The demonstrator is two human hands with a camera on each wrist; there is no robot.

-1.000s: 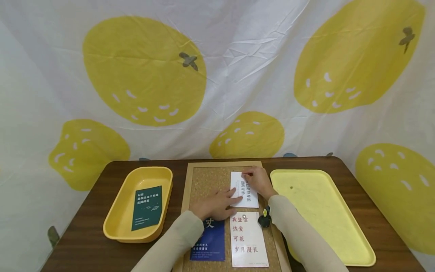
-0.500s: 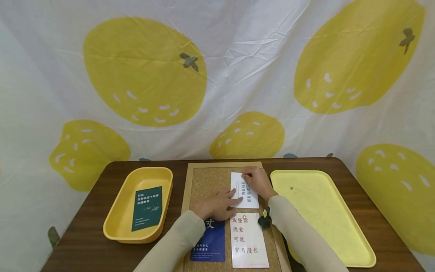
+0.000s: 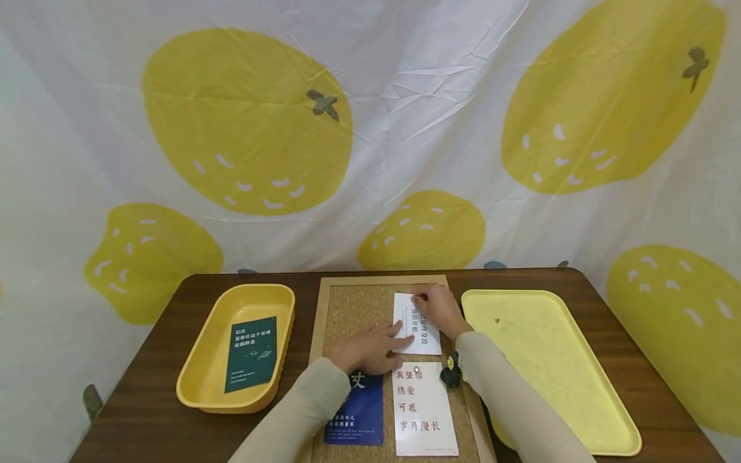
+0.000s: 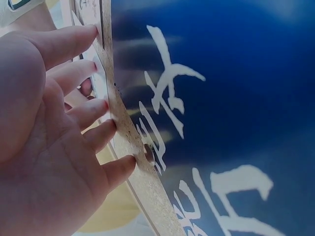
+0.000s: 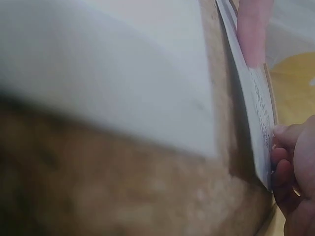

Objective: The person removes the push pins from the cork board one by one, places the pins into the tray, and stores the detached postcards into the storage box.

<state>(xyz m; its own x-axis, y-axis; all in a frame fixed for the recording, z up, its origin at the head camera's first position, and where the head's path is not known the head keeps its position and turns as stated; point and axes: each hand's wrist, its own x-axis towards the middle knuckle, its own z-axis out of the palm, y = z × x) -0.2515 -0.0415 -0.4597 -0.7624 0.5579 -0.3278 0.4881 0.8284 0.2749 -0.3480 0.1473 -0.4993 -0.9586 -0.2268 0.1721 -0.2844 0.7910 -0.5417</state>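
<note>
A white card (image 3: 429,346) with dark lettering lies on the upper right of the cork board (image 3: 354,305). My left hand (image 3: 370,349) rests with spread, straight fingers across the card's left and lower part. At the card's top, my right hand (image 3: 441,310) pinches with curled thumb and fingers; what sits between the fingertips is hidden. From the right wrist view, the card (image 5: 258,110) stands slightly off the cork along one edge. Below it is a white card with red lettering (image 3: 425,411), a round white pin (image 3: 416,369) at its top. A blue card (image 3: 359,424) lies lower left.
A yellow basin (image 3: 191,360) on the left holds a dark green card (image 3: 251,355). To the right is a pale yellow tray (image 3: 556,360), with one small dark speck near its upper left. Both flank the board on the brown wooden table (image 3: 145,399), before a lemon-print cloth (image 3: 393,141).
</note>
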